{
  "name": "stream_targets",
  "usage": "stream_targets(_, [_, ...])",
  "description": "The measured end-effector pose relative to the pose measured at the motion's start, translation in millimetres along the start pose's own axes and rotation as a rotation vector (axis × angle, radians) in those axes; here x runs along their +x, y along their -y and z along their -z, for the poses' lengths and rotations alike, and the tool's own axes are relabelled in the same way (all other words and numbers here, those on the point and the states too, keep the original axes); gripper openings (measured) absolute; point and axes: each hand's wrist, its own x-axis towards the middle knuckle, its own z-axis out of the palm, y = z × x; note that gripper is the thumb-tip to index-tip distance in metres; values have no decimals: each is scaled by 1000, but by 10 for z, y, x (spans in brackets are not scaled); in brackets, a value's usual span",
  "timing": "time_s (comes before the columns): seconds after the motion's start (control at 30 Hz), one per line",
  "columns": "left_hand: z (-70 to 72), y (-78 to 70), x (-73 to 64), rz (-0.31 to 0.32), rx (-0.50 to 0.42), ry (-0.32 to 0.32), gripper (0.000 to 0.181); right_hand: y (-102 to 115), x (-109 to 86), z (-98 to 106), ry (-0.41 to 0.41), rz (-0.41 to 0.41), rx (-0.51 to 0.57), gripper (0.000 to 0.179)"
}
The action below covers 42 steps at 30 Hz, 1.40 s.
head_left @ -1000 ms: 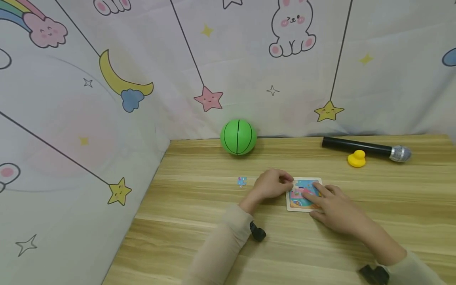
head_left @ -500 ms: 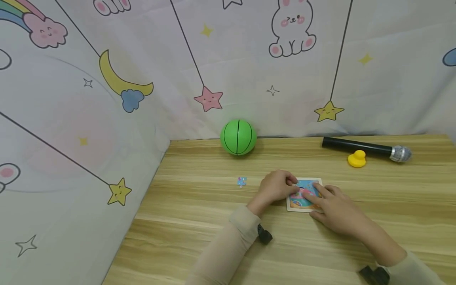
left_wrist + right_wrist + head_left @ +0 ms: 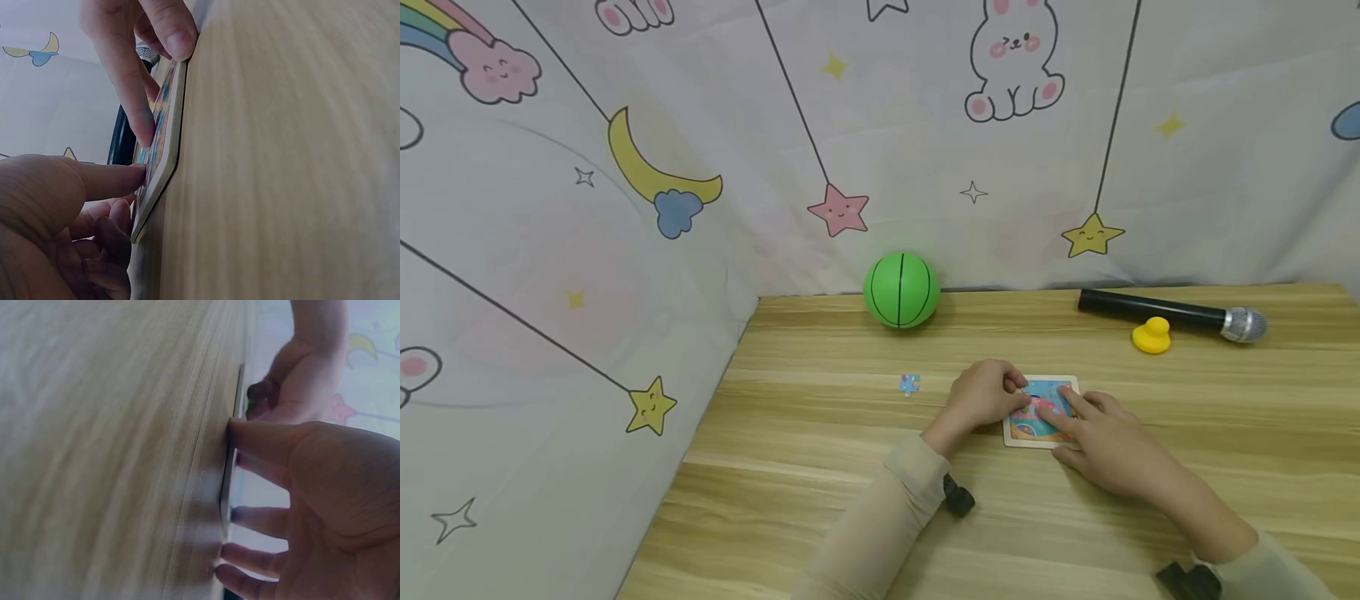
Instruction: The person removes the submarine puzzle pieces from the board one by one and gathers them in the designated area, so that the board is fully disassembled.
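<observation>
A small jigsaw puzzle (image 3: 1032,429) with a pale frame and a blue and pink picture lies flat on the table. My left hand (image 3: 987,393) is at its upper left side, with the thumb on the picture and other fingers curled by the edge in the left wrist view. Whether a piece is between those fingertips is hidden. My right hand (image 3: 1112,446) rests on the puzzle's right side, fingers spread and fairly straight, thumb at the near edge. A loose blue puzzle piece (image 3: 909,384) lies on the table left of my left hand.
A green ball (image 3: 902,290) stands at the back of the wooden table (image 3: 805,433). A black microphone (image 3: 1157,310) lies at the back right, with a yellow rubber duck (image 3: 1152,335) in front of it. A printed cloth (image 3: 925,150) hangs behind.
My left hand has shifted slightly right, its fingertips further over the puzzle's left side, and is almost still since half a second ago. My right hand and the loose piece stay in place.
</observation>
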Motion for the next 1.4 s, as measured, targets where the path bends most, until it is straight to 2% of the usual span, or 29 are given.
stream_targets(0.33, [-5, 34, -26, -17, -7, -18, 7, 21, 1, -22, 13, -11, 13, 57])
stream_targets(0.57, [39, 28, -42, -52, -27, -27, 7, 20, 14, -16, 10, -4, 9, 56])
stream_targets(0.8, [83, 50, -44, -84, -93, -39, 6, 6, 14, -19, -1, 3, 11, 55])
stream_targets(0.97, [174, 108, -82, -91, -149, -50, 4, -2, 16, -27, 0, -4, 9, 55])
stream_targets(1.13, [300, 200, -130, -75, -155, -73, 5, -7, 13, -28, 2, -13, -2, 54])
stream_targets(1.4, [493, 440, -207, -46, -167, -100, 5, -14, 1, -23, 7, -16, -3, 55])
